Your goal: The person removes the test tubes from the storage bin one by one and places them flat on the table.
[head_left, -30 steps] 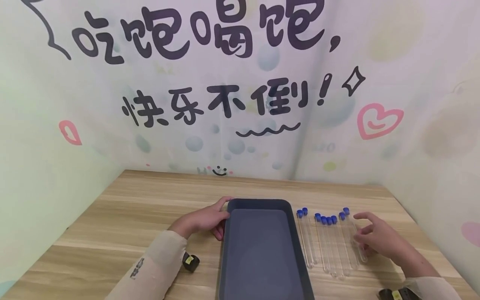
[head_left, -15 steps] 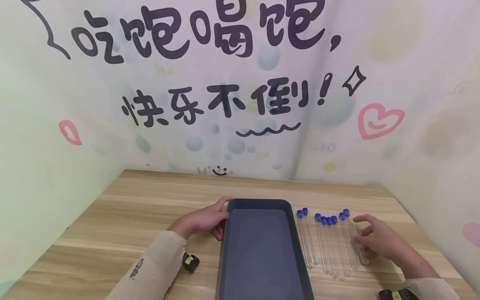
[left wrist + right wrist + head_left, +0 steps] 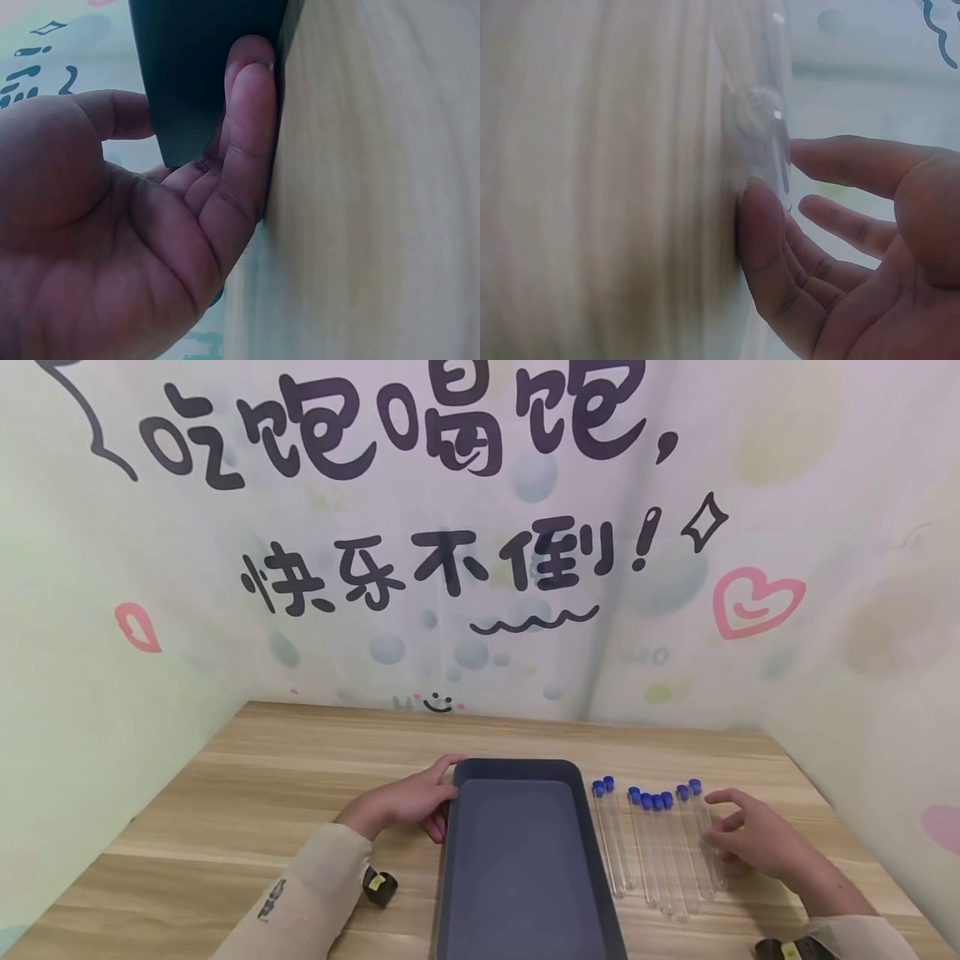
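Note:
A dark grey rectangular tray [image 3: 525, 868] lies on the table in the head view. My left hand [image 3: 408, 797] grips its left side near the far corner. In the left wrist view, the thumb rests by the rim and the curled fingers [image 3: 244, 142] lie along the outer wall. Right of the tray lie several clear test tubes [image 3: 660, 860] with blue caps, roughly side by side. My right hand [image 3: 757, 839] is at the rightmost tube, fingers loosely bent. The right wrist view shows its thumb and lowest finger touching clear tube ends [image 3: 761, 120], which are blurred.
The wooden table [image 3: 225, 810] meets a printed cloth backdrop [image 3: 450, 668] behind and at both sides. Black wrist devices [image 3: 380, 887] are worn on both wrists. Small gaps split the tubes into groups.
The rightmost tube has shifted slightly: its lower end has moved left, toward the other tubes, with my right hand against it. My left hand and the tray have stayed in place.

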A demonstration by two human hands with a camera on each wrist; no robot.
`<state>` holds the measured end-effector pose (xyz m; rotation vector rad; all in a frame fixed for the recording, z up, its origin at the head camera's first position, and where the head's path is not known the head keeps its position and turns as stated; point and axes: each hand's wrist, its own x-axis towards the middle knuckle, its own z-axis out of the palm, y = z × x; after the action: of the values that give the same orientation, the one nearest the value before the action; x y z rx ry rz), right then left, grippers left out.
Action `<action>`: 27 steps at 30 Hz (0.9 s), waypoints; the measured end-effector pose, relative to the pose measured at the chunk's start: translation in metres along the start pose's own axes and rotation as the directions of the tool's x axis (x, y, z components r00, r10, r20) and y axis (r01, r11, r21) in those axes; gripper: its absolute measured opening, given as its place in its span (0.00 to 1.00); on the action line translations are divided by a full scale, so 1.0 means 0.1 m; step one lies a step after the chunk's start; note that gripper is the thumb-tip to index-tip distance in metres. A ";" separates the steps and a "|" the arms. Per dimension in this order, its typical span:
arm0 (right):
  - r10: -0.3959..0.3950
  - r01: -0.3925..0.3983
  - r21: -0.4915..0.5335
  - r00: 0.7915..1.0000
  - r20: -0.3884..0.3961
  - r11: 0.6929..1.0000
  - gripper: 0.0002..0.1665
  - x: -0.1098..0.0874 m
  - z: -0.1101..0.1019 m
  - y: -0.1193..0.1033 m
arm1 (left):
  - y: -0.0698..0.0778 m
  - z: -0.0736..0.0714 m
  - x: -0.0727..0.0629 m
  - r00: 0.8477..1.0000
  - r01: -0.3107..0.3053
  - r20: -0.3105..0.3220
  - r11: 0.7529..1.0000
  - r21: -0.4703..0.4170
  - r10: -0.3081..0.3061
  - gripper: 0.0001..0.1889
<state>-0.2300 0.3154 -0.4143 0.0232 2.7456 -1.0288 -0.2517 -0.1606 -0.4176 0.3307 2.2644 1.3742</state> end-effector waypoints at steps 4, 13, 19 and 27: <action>-0.049 0.046 -0.041 0.997 -0.056 0.998 0.35 -0.02 -0.02 -0.01 | 0.01 0.01 -0.01 1.000 -0.007 0.000 1.000 0.000 0.007 0.31; -0.170 0.156 -0.098 0.973 -0.158 0.983 0.31 -0.23 0.02 -0.42 | 0.06 0.04 -0.06 0.998 0.008 -0.057 0.998 0.067 -0.004 0.31; -0.295 0.258 -0.196 0.935 -0.194 0.946 0.27 -0.31 0.18 -0.77 | 0.22 0.06 -0.13 0.936 0.091 -0.340 0.870 0.485 0.092 0.31; -0.405 0.313 -0.365 0.890 -0.210 0.877 0.37 -0.37 0.45 -1.07 | 0.41 0.20 -0.37 0.882 0.197 -0.427 0.666 0.720 0.201 0.38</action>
<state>-0.1951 0.2074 -0.3705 -0.4510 3.2330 -0.6741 -0.2111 -0.1420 -0.3795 0.2615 3.1920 0.4289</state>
